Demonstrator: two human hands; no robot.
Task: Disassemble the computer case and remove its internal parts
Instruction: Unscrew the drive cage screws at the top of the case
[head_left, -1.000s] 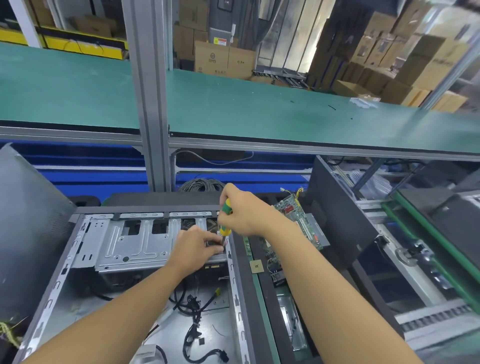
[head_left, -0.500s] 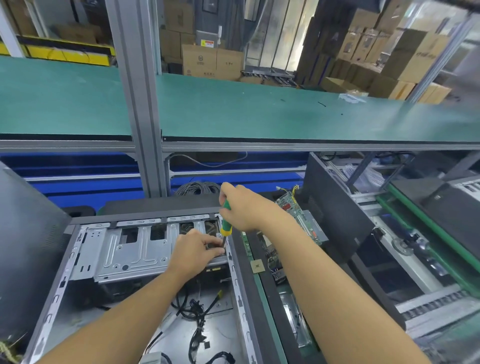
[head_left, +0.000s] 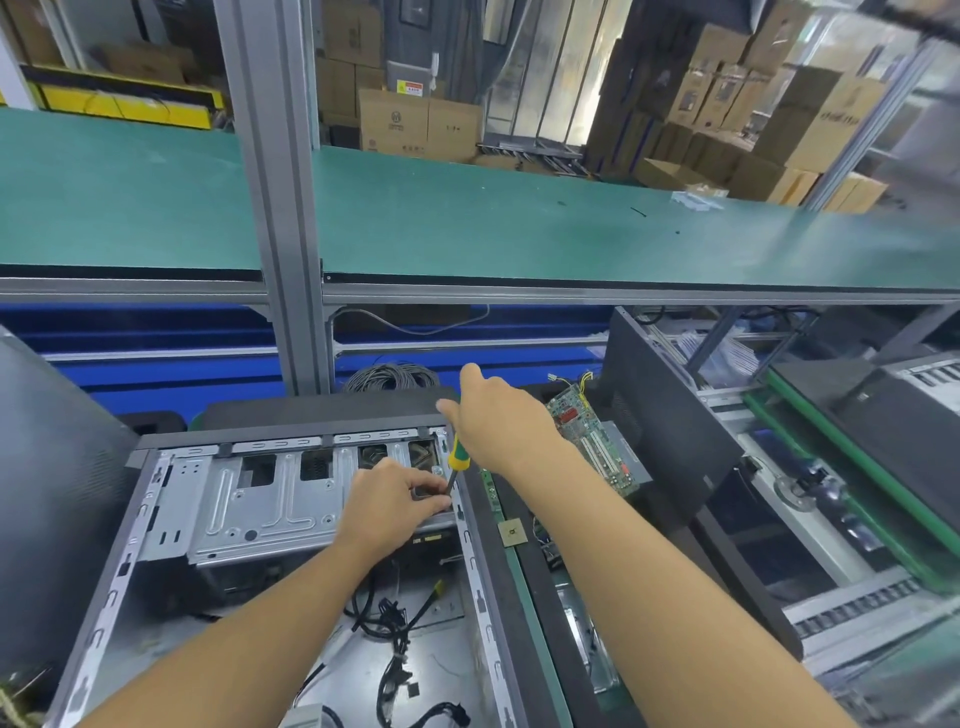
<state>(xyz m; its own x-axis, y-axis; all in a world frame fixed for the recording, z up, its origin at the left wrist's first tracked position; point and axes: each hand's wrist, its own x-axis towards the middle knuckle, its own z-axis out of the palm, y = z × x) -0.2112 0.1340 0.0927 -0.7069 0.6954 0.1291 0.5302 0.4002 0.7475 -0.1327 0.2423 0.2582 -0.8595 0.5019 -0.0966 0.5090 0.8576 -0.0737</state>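
**Cage screw, right edge: keep the driver square**

Head view only.

- The case (head_left: 480, 571) lies open on its side, from lower left to centre of frame. The silver cage (head_left: 260, 499) sits in its upper part and is not yet out.
- The right hand (head_left: 493, 421), just right of centre, wraps the top of the screwdriver (head_left: 458, 456) handle. The shaft runs down-left to the cage's right edge, close to the case wall.
- The left hand (head_left: 387, 512) rests on the cage with fingers curled. As far as I can tell it pinches the shaft low by the tip. The screw head is hidden under those fingers.
- Loose cables (head_left: 395, 623) lie on the case floor below the cage, bottom centre.
- A board (head_left: 587, 436) lies right of the case, just past the right hand.

My read is that the step in hand is backing out a cage screw. To do it well:

- Line the shaft up with the screw axis. It looks tilted, and a tilted bit cams out and chews the head.
- Push down through the right palm and turn slowly until the screw breaks loose.
- Use the left fingers only to guide the tip, with a light pinch so the shaft spins free.
- Catch the screw as it lifts, or it drops into the cables.
- Keep the left palm's weight on the cage so it doesn't shift once freed.
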